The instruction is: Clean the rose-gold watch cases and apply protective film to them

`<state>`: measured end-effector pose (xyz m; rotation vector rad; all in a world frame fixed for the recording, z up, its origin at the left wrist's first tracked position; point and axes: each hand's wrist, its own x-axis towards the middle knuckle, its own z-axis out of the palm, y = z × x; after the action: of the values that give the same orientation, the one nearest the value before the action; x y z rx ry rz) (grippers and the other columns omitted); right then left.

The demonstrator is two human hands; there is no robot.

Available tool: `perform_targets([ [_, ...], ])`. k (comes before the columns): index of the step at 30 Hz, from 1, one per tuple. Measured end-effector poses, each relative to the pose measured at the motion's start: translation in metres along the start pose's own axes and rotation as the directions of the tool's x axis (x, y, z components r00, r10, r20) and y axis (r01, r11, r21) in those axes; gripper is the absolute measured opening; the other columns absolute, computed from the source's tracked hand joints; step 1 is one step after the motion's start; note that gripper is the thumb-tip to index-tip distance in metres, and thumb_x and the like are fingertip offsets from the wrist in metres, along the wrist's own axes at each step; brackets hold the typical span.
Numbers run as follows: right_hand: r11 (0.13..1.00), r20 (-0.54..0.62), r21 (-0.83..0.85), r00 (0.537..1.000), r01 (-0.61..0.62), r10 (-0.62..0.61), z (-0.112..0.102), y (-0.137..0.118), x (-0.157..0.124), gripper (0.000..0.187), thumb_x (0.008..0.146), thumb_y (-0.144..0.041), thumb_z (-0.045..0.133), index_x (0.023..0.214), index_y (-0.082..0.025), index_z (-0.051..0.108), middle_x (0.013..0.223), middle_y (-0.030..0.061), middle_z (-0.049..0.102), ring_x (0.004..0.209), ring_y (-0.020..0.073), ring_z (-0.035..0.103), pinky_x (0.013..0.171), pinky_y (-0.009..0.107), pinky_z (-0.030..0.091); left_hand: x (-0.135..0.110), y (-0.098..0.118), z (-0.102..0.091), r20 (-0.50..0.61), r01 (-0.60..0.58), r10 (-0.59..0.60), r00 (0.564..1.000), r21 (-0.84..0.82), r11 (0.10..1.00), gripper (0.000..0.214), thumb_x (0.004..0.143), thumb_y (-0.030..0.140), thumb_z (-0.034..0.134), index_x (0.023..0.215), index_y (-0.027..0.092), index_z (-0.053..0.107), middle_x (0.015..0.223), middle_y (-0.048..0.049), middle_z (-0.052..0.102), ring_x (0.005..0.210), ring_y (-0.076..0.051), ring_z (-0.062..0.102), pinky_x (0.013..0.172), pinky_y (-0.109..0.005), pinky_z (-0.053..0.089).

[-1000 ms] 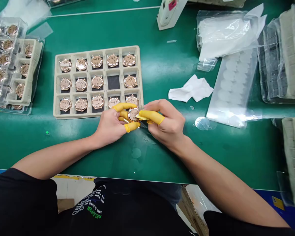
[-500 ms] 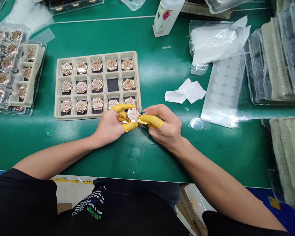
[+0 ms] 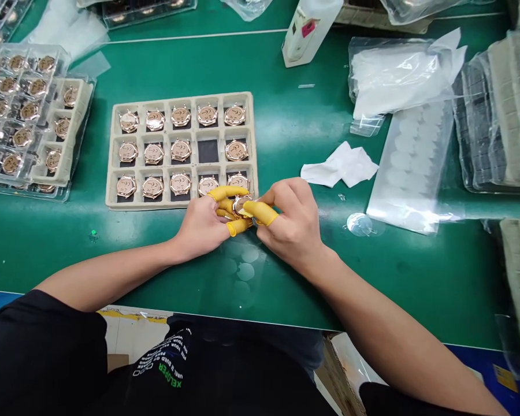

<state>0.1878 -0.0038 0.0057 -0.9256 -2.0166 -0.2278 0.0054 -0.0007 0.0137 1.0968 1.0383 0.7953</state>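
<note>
My left hand (image 3: 205, 222), with yellow finger cots, is closed around a rose-gold watch case (image 3: 238, 203), its back facing up. My right hand (image 3: 291, 224), also wearing yellow cots, pinches a small pale piece against the case back; fingers hide most of it, so its kind is unclear. Just beyond both hands lies a beige compartment tray (image 3: 156, 205) of similar watch cases, backs up on dark pads. One compartment (image 3: 208, 152) in the middle row shows only its dark pad. My left fingers overlap the tray's near right corner.
Stacked trays of watch cases (image 3: 21, 110) stand at left. To the right lie a crumpled white cloth (image 3: 341, 164), a plastic sheet with round films (image 3: 409, 167), and bagged white wipes (image 3: 403, 75). A white bottle (image 3: 309, 34) stands behind; empty trays (image 3: 485, 127) fill the right edge.
My right fingers have moved left over the watch case, now covering part of its back. The case looks more tilted. The whole view has shifted slightly, moving the scene rightward.
</note>
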Motion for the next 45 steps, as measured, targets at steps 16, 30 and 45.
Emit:
perform_targets([
  [16,0.819,0.327,0.340,0.874,-0.463,0.358,-0.026,0.030,-0.014,0.052,0.100,-0.039,0.068,0.150,-0.031,0.060,0.097,0.0049,0.075,0.072,0.0173,0.061,0.064,0.035,0.051,-0.004,-0.008,0.000,0.051,-0.155,0.148,0.988,0.164,0.974,0.053,0.077,0.029,0.086,0.129,0.024,0.075,0.096,-0.0012,0.080,0.079,-0.014,0.073,0.076,-0.028,0.065],
  [30,0.808,0.407,0.305,0.836,-0.504,0.367,0.097,0.068,0.074,0.016,0.090,-0.023,0.075,0.104,-0.018,0.080,0.080,0.0029,0.073,0.074,0.0165,0.066,0.069,0.034,0.053,-0.004,-0.002,0.000,0.074,-0.062,0.045,0.996,0.248,0.967,0.065,0.080,0.030,0.084,0.141,0.020,0.063,0.089,-0.0042,0.083,0.080,-0.021,0.081,0.081,-0.034,0.067],
  [45,0.830,0.576,-0.173,0.630,-0.530,0.522,0.050,0.075,0.073,0.019,0.087,-0.025,0.075,0.105,-0.018,0.075,0.109,0.0129,0.060,0.095,0.0269,0.057,0.087,0.047,0.048,-0.005,0.002,0.000,0.102,-0.132,0.113,0.988,0.210,0.969,0.042,0.093,0.040,0.073,0.129,0.018,0.068,0.089,-0.0021,0.083,0.074,-0.013,0.077,0.074,-0.024,0.064],
])
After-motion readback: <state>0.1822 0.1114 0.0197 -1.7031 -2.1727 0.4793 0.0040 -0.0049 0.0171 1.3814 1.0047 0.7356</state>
